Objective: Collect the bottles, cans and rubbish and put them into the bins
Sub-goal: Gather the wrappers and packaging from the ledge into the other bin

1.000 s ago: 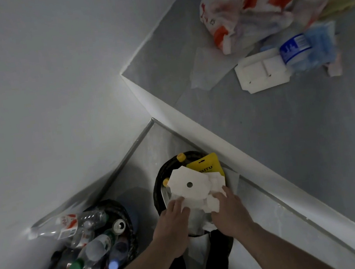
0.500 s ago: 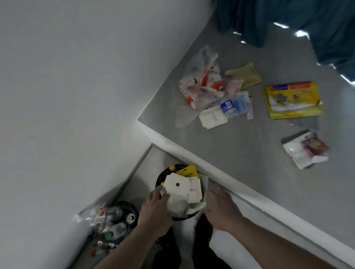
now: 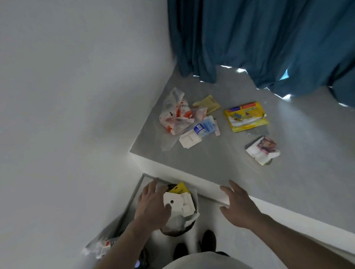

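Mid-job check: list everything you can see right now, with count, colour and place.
plastic bag: 1, white and orange, grey platform by the wall
yellow wrapper: 1, beside the bag
bottle: 1, clear, blue label, beside the bag
white tray: 1, touching the bottle
yellow packet: 1, platform middle
crumpled packet: 1, white and pink, nearer platform edge
bin: 1, black, on the floor, full of white packaging
curtain: 1, blue, behind
shoes: 2, dark
left hand: over the bin
right hand: beside the platform edge
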`<move>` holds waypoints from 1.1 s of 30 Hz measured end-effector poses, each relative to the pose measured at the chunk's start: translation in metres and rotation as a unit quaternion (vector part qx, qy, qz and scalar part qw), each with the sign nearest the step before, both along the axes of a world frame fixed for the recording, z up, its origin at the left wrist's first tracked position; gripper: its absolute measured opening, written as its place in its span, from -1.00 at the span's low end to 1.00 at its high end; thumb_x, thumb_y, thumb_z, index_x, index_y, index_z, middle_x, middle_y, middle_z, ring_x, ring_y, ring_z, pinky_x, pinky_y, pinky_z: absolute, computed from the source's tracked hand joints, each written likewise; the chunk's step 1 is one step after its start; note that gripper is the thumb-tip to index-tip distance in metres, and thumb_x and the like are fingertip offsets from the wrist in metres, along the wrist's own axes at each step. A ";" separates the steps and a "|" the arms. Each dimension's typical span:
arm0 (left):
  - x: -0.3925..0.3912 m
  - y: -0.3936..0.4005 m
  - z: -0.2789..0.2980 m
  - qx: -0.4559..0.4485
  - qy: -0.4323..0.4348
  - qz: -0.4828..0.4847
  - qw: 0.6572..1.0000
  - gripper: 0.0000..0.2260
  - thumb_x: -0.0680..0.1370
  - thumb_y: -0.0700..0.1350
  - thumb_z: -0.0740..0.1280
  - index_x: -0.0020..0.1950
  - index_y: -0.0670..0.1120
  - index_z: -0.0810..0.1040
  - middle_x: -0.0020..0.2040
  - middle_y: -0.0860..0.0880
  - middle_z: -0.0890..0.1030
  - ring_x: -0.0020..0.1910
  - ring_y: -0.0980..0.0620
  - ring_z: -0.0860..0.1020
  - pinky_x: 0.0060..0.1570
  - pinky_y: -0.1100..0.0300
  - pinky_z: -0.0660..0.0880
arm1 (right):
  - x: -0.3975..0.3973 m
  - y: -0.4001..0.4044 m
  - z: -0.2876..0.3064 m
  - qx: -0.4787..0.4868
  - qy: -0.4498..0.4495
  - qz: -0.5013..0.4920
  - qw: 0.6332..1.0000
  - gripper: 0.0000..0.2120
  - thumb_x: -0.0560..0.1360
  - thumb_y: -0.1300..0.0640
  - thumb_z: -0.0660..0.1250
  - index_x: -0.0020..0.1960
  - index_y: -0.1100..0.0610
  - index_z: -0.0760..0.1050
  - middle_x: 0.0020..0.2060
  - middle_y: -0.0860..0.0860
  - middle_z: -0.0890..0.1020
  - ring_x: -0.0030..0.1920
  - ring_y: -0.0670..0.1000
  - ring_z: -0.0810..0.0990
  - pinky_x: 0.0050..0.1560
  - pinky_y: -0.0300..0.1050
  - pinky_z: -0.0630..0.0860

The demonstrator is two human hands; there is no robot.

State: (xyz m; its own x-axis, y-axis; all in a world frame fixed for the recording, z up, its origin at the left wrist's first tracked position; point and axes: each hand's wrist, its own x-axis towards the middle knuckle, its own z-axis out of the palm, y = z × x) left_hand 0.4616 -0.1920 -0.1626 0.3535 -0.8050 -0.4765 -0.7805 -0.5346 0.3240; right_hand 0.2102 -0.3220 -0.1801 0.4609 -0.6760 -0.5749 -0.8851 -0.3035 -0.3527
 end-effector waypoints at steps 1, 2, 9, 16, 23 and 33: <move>0.000 -0.003 0.004 -0.009 -0.002 -0.006 1.000 -0.45 0.58 0.03 0.31 0.56 0.14 0.27 0.66 0.01 -0.01 0.62 -0.09 0.03 0.55 -0.07 0.11 | -0.005 0.001 0.003 -0.006 -0.002 -0.009 1.000 -0.35 0.58 0.00 0.28 0.61 -0.03 0.13 0.64 -0.01 -0.04 0.61 0.11 0.04 0.49 0.01 0.29; -0.001 -0.005 0.009 -0.017 -0.003 -0.012 1.000 -0.45 0.57 0.02 0.30 0.56 0.14 0.28 0.66 0.02 -0.01 0.62 -0.08 0.02 0.55 -0.06 0.12 | -0.009 0.001 0.006 -0.010 -0.003 -0.016 1.000 -0.34 0.58 -0.01 0.29 0.62 -0.03 0.12 0.64 -0.01 -0.05 0.61 0.11 0.04 0.50 0.02 0.28; -0.024 -0.025 0.037 -0.029 -0.011 -0.056 0.998 -0.45 0.58 0.04 0.29 0.58 0.13 0.26 0.66 0.04 -0.03 0.63 -0.08 0.00 0.58 -0.07 0.10 | -0.045 -0.008 0.026 -0.029 -0.016 -0.062 0.998 -0.29 0.57 -0.05 0.32 0.63 -0.03 0.10 0.64 -0.02 -0.07 0.62 0.13 0.00 0.54 0.03 0.22; -0.087 -0.079 0.048 -0.059 -0.020 -0.073 0.995 -0.44 0.57 0.03 0.33 0.56 0.14 0.28 0.66 0.03 0.01 0.62 -0.09 0.03 0.56 -0.07 0.16 | -0.121 -0.044 0.045 -0.056 -0.029 -0.083 0.995 -0.31 0.56 -0.09 0.32 0.61 -0.06 0.13 0.64 -0.02 -0.03 0.62 0.10 0.04 0.52 0.01 0.25; -0.190 -0.130 0.050 -0.069 -0.015 -0.058 0.996 -0.44 0.56 0.04 0.34 0.56 0.15 0.30 0.66 0.03 0.01 0.62 -0.08 0.06 0.54 -0.04 0.18 | -0.236 -0.092 0.050 -0.068 -0.007 -0.064 0.996 -0.30 0.59 -0.12 0.29 0.63 -0.02 0.09 0.64 0.01 -0.05 0.62 0.11 0.01 0.53 -0.01 0.22; -0.278 -0.150 0.051 -0.063 -0.024 -0.035 0.997 -0.44 0.55 0.08 0.33 0.55 0.19 0.30 0.66 0.07 -0.01 0.62 -0.06 0.06 0.54 -0.04 0.18 | -0.319 -0.148 0.055 -0.054 -0.011 -0.046 0.997 -0.30 0.59 -0.11 0.29 0.63 -0.02 0.08 0.64 -0.02 -0.09 0.62 0.10 -0.01 0.53 0.05 0.24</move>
